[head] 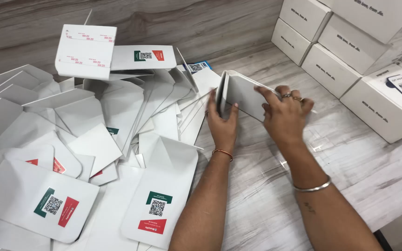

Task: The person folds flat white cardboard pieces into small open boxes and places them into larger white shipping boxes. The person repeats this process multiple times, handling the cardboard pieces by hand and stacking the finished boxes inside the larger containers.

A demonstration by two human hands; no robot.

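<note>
As I look down from the head camera, the nearest thing at the bottom of the frame is a flat white card sleeve (161, 195) with a code square and green and red patches, lying on the pale wood-grain worktop (350, 158); just left of it a second printed card (40, 202) lies among the heap of blank white die-cut cards (94, 116) that fills the left half of the frame. At centre, both hands are closed on one folded white card box (238, 95), held tilted on edge just above the worktop; my left hand (222, 123) pinches its lower left edge, thumb one side and fingers the other; my right hand (284, 114), with rings, presses over its right flap. I judge the card light, thin and fairly stiff, yet easy to crease or dent; gripping along the folds and edges seems safer than squeezing the panels; the smooth coated face may slip. Further off, upper left, a half-formed box (85, 51) stands on the heap; upper right, finished white boxes (336, 51) are stacked.
</note>
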